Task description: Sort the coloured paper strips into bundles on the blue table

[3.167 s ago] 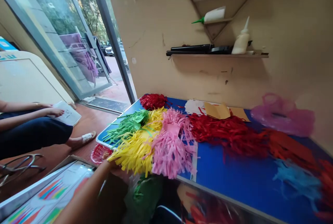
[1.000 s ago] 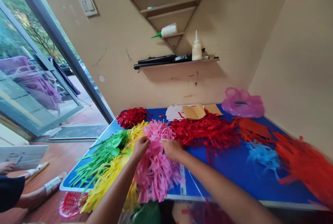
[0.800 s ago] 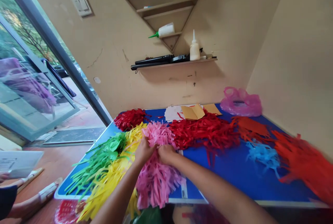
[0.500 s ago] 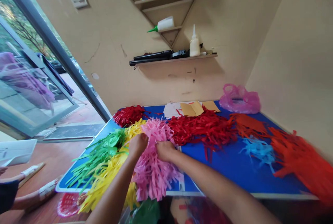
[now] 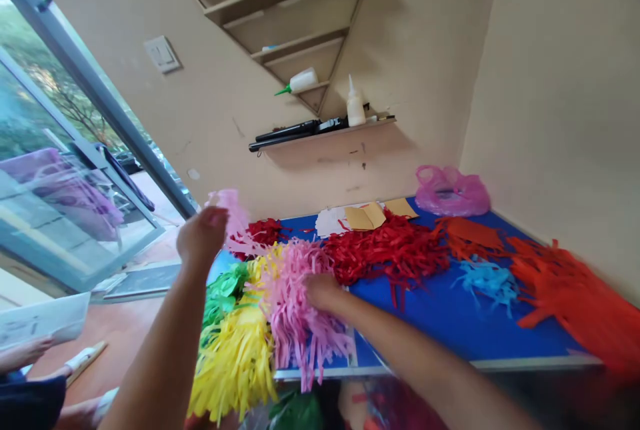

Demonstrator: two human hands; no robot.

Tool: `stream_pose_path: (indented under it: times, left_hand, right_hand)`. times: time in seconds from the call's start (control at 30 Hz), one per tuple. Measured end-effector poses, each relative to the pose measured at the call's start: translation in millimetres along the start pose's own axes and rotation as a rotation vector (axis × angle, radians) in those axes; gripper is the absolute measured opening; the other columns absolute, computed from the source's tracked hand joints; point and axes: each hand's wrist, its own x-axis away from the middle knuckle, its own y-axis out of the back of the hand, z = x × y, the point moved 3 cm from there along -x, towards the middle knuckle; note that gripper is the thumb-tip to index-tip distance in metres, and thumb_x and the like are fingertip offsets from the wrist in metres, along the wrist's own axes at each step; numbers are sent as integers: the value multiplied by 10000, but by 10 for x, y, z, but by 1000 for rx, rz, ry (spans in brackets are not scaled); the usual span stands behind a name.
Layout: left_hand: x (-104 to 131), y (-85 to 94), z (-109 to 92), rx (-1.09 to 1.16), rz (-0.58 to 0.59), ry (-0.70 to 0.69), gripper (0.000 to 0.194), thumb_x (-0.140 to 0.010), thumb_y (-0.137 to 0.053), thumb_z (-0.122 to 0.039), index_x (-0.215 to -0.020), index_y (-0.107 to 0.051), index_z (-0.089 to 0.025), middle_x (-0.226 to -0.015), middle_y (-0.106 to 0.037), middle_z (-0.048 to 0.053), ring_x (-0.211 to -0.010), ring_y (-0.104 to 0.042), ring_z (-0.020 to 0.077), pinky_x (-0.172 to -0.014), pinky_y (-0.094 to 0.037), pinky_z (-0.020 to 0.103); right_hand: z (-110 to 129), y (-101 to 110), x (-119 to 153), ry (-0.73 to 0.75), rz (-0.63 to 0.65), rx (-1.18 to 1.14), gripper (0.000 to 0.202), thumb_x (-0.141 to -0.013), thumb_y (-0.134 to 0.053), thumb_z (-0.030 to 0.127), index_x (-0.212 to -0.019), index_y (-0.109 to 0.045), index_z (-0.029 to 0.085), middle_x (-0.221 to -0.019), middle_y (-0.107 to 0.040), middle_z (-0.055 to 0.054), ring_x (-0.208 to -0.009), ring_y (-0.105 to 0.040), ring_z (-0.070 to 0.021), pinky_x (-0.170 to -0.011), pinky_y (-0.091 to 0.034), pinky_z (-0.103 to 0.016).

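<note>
My left hand [image 5: 203, 235] is raised to the left of the pile, its fingers pinched on a pink fringed paper strip [image 5: 235, 213] that hangs down toward the table. My right hand [image 5: 323, 292] rests against the pink fringed paper pile [image 5: 300, 283]; its fingertips are sunk among the strips, so its grip is partly hidden. Yellow fringed paper [image 5: 237, 350] lies beside the pink on the left, draping over the table edge. Green fringed paper [image 5: 223, 293] sits behind the yellow, partly covered by my left forearm.
Red fringe [image 5: 390, 247], light blue fringe [image 5: 490, 283] and orange fringe [image 5: 575, 297] lie across the blue table [image 5: 425, 323]. A pink plastic bag [image 5: 453, 193] stands at the back. Glue bottles [image 5: 355, 107] rest on wall shelves. At left, another person's hand [image 5: 27, 353] is near a printed sheet [image 5: 45, 320].
My left hand has pulled away from the pink pile, up and to the left, drawing out a pink strip. My right hand stays at the pile. The whole view has shifted.
</note>
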Motion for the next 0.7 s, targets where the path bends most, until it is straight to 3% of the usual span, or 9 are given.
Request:
stream_pose_path:
  times: [0.03, 0.1, 0.2, 0.3, 0.37, 0.43, 0.53, 0.6, 0.7]
  left_hand:
    - [181, -58, -150, -44, 23, -85, 139, -853, -608, -263, -918, -703, -185, -890, -693, 31, -1024, -617, 260, -960, -414, 440]
    - [702, -333, -428, -319, 188, -490, 213, -882, -537, -274, -978, -726, -247, -981, -715, 48, -1021, -616, 291, -990, -366, 493]
    - [1625, -878, -478, -391, 368, -773, 298, -903, -463, -226, -1041, -723, -269, -974, -731, 68, -872, -652, 248, -837, -467, 403]
    - [2408, -1437, -266, -219, 412, -892, 354, -916, -393, -136, -1064, -711, -187, -1074, -729, 100, -1014, -651, 227, -898, -500, 357]
    - [2753, -1771, -105, -173, 406, -893, 377, -894, -381, -76, -1007, -722, -188, -1117, -731, 100, -1091, -646, 251, -979, -473, 435]
    - [2974, -2041, -8, -153, 483, -838, 380, -891, -396, -63, -990, -722, -233, -1090, -748, 64, -1111, -650, 257, -1071, -392, 524]
    - [3156, -2262, -24, -150, 591, -781, 388, -881, -403, -40, -980, -715, -248, -1064, -757, 57, -1079, -671, 246, -1118, -328, 559]
    - [3226, -2314, -104, -150, 611, -789, 385, -863, -399, -19, -975, -709, -219, -1059, -754, 81, -1052, -682, 247, -1111, -339, 555]
    - [3294, -2338, -241, -130, 623, -835, 373, -842, -397, -4, -954, -696, -196, -1005, -753, 95, -970, -705, 234, -1108, -340, 549]
  right_hand:
    - [19, 72, 85, 21, -62, -90, 238, -940, -580, 335, -1084, -656, 161, -1131, -659, -90, -1046, -621, -240, -893, -513, -422]
    - [12, 173, 340, 54, -180, -283, 299, -950, -525, 420, -1087, -669, 198, -1065, -688, -74, -992, -637, -218, -837, -521, -347]
    - [-181, 225, 887, 20, -313, -553, 537, -961, -323, 608, -1107, -643, 203, -748, -665, -26, -578, -578, -131, -537, -481, -235]
    - [-631, 306, 1557, -67, -437, -728, 662, -943, -178, 651, -1071, -631, 185, -606, -590, 0, -357, -265, -80, -359, -307, -203]
    - [-1030, 422, 2046, -140, -524, -825, 579, -915, -297, 632, -1088, -636, 196, -734, -666, -50, -351, -200, -68, -332, -242, -208]
    - [-1421, 562, 2533, -315, -713, -874, 460, -842, -502, 564, -1068, -667, 199, -902, -720, -107, -367, -327, -83, -338, -293, -228]
    - [-1633, 715, 3029, -447, -1046, -453, 357, -839, -558, 478, -1034, -695, 212, -1044, -725, -115, -754, -660, -213, -636, -544, -320]
    - [-1493, 645, 3005, -326, -962, -112, 320, -870, -549, 407, -1099, -689, 233, -1128, -709, -96, -1029, -652, -259, -869, -529, -370]
    - [-1239, 367, 2619, -171, -602, 245, 432, -830, -600, 248, -1262, -620, 238, -1243, -665, -100, -970, -687, -262, -810, -544, -354]
